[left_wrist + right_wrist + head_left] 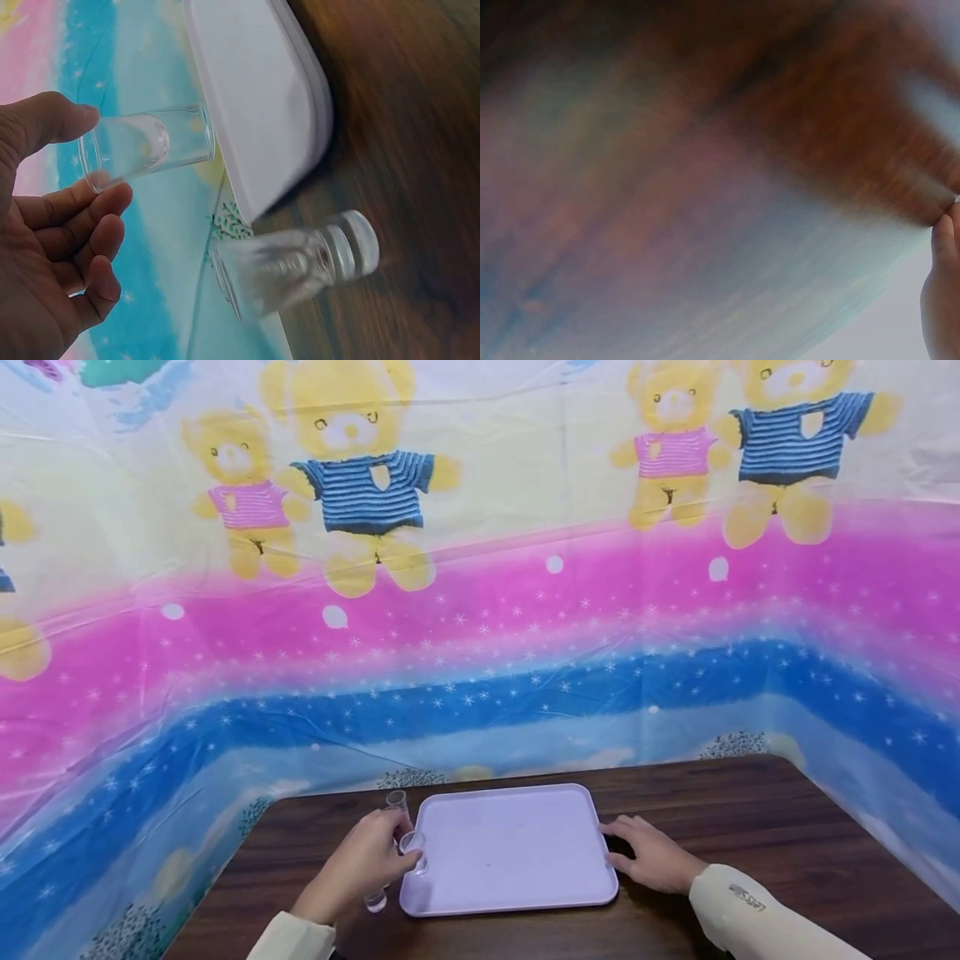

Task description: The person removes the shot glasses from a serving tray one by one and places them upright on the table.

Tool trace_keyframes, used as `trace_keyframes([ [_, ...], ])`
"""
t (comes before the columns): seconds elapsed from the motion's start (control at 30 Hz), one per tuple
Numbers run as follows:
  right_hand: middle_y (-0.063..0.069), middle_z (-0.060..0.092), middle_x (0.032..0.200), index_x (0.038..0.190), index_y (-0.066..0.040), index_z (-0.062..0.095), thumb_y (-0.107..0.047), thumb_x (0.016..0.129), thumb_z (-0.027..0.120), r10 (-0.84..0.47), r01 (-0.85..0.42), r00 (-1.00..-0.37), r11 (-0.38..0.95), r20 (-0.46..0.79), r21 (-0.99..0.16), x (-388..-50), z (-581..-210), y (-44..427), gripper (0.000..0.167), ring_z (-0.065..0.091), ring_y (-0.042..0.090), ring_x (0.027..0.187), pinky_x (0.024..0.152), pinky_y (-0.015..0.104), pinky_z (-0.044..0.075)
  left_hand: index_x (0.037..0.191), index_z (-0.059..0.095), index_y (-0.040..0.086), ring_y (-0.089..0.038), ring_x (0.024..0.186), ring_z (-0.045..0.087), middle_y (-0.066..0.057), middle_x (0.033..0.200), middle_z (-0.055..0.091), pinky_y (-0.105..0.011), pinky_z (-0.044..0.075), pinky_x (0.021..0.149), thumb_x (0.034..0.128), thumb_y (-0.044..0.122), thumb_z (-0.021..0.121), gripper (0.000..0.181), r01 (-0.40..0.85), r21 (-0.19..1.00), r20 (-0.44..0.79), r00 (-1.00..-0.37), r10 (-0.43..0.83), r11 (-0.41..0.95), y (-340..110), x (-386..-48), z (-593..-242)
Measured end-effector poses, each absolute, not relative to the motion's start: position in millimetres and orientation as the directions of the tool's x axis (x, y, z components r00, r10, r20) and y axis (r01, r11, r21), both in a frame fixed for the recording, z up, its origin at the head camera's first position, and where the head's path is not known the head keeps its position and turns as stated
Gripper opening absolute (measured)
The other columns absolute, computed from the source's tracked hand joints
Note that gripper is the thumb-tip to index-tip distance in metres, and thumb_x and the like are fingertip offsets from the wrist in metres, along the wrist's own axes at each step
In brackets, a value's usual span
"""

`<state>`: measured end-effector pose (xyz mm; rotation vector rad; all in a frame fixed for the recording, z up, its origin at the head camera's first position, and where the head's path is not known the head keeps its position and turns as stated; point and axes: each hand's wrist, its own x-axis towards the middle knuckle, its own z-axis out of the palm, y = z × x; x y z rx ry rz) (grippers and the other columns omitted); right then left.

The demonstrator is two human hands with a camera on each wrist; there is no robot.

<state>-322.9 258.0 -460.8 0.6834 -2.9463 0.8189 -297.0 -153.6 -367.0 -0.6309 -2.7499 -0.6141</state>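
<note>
My left hand pinches the rim of a small clear glass between thumb and fingers. This glass is over the left edge of the lilac tray; whether its base touches the tray I cannot tell. Beside the tray, a second clear glass stands on the table. In the head view, a glass rim shows behind the left hand and a glass base below it, the parts between hidden. My right hand touches the tray's right edge with its thumb and fingers spread.
A dark wood-grain table with rounded corners bears the tray and glasses. Behind it and at the sides hangs a cloth printed with teddy bears and pink and blue bands. The right wrist view is mostly blurred.
</note>
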Motion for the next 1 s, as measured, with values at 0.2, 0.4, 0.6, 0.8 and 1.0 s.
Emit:
trace_keyframes([
  [0.2, 0.004, 0.054, 0.117, 0.132, -0.005, 0.053, -0.031, 0.092, 0.061, -0.404, -0.406, -0.907, 0.771, 0.117, -0.491, -322.1, -460.2, 257.9, 0.048, 0.048, 0.029, 0.114, 0.091, 0.052, 0.039, 0.079, 0.062, 0.01, -0.011, 0.065, 0.045, 0.002, 0.069, 0.052, -0.027, 0.04, 0.056, 0.0711, 0.016, 0.08, 0.02, 0.435, 0.364, 0.326, -0.888, 0.325, 0.824, -168.6, -287.3, -371.0],
  [0.4, 0.003, 0.054, 0.116, 0.132, -0.006, 0.053, -0.031, 0.092, 0.062, -0.399, -0.403, -0.909, 0.779, 0.116, -0.479, -321.8, -459.3, 257.5, 0.048, 0.048, 0.028, 0.114, 0.092, 0.051, 0.039, 0.079, 0.064, 0.009, -0.011, 0.066, 0.047, 0.004, 0.069, 0.053, -0.027, 0.041, 0.057, 0.0701, 0.015, 0.08, 0.019, 0.376, 0.386, 0.284, -0.917, 0.279, 0.842, -187.1, -272.6, -376.7],
  [0.6, 0.005, 0.054, 0.119, 0.132, -0.006, 0.054, -0.029, 0.092, 0.062, -0.384, -0.389, -0.916, 0.785, 0.114, -0.482, -319.9, -455.9, 256.8, 0.047, 0.047, 0.03, 0.116, 0.093, 0.052, 0.038, 0.084, 0.064, 0.007, -0.011, 0.066, 0.05, 0.002, 0.073, 0.055, -0.027, 0.044, 0.057, 0.0725, 0.016, 0.08, 0.021, 0.292, 0.46, 0.191, -0.955, 0.228, 0.838, -203.1, -257.9, -377.5],
  [0.8, 0.007, 0.053, 0.123, 0.132, -0.007, 0.054, -0.029, 0.092, 0.063, -0.369, -0.373, -0.923, 0.794, 0.108, -0.481, -320.1, -457.0, 255.6, 0.047, 0.046, 0.03, 0.119, 0.095, 0.052, 0.037, 0.084, 0.064, 0.007, -0.012, 0.064, 0.049, 0.002, 0.072, 0.054, -0.026, 0.043, 0.055, 0.0728, 0.015, 0.08, 0.021, 0.249, 0.475, 0.152, -0.968, 0.2, 0.844, -211.8, -249.5, -381.6],
  [1.0, 0.004, 0.054, 0.119, 0.132, -0.006, 0.053, -0.03, 0.092, 0.062, -0.385, -0.39, -0.916, 0.789, 0.113, -0.474, -321.7, -460.2, 255.8, 0.048, 0.047, 0.029, 0.116, 0.093, 0.052, 0.038, 0.085, 0.064, 0.007, -0.012, 0.065, 0.05, 0.001, 0.071, 0.054, -0.028, 0.043, 0.056, 0.073, 0.013, 0.079, 0.02, 0.199, 0.483, 0.108, -0.98, 0.168, 0.853, -218.5, -247.1, -387.7],
])
